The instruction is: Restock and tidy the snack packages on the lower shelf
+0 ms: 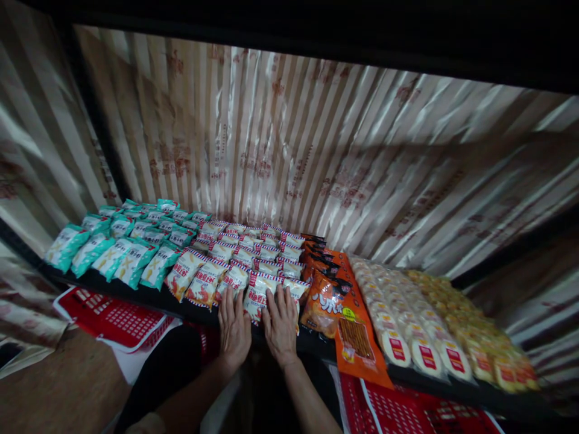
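Note:
Both hands rest at the front of a shelf, against small white snack bags with red lettering and striped top edges. My left hand [234,325] lies with fingers stretched out on the lower part of a front bag [236,277]. Beside it, my right hand [280,322] spreads its fingers over the front of a neighbouring bag [296,288]. Between the hands stands another white snack bag [260,289], partly covered by fingertips. Several more rows of the same bags [246,256] lean behind. Neither hand is wrapped round a bag.
Teal snack bags [131,259] fill the shelf's left end. To the right are orange snack bags [357,325], round white packaged items [423,349] and yellowish packs [493,355]. Red baskets [122,319] sit below the black shelf edge [149,295]. Striped sheeting [271,132] hangs behind.

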Available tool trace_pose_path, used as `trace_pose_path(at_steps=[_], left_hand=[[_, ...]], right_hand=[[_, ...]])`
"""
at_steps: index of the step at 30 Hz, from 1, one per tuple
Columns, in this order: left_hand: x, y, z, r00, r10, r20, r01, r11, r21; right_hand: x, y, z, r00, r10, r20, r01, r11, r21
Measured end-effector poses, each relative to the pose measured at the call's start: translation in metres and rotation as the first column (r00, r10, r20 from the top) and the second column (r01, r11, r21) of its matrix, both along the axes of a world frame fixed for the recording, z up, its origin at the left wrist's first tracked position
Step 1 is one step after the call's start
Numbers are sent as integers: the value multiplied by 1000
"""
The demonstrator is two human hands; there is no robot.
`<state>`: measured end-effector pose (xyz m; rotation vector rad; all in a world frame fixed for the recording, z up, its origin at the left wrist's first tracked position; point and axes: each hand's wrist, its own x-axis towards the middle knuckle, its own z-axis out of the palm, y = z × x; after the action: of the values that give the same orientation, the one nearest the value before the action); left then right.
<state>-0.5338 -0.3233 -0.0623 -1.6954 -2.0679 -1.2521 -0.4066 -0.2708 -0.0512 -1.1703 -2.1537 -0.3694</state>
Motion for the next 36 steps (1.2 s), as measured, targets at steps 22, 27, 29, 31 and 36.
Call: trace_pose_path(at_steps=[22, 27, 29, 31, 36], left_hand=[[-7, -4, -24, 994, -80, 78, 82, 996, -20], [-11, -7, -21, 997, -61, 53, 61, 998, -3], [-13, -6, -21, 998, -61, 10, 61, 998, -3], [-16, -5, -22, 999, -47, -23, 47, 999, -13], [-24, -3, -24, 992, -30, -121, 26, 999, -34]], right_hand=[[-6, 0, 0, 1000, -30, 1, 30, 999, -29], [-8, -1, 1, 999, -43, -19, 43, 999, -18], [-7, 0, 0, 999, -45, -18, 45, 999, -10], [-6, 0, 0, 999, -42, -13, 42, 999, -4], [-8, 0, -1, 999, -52, -8, 52, 999, 7]])
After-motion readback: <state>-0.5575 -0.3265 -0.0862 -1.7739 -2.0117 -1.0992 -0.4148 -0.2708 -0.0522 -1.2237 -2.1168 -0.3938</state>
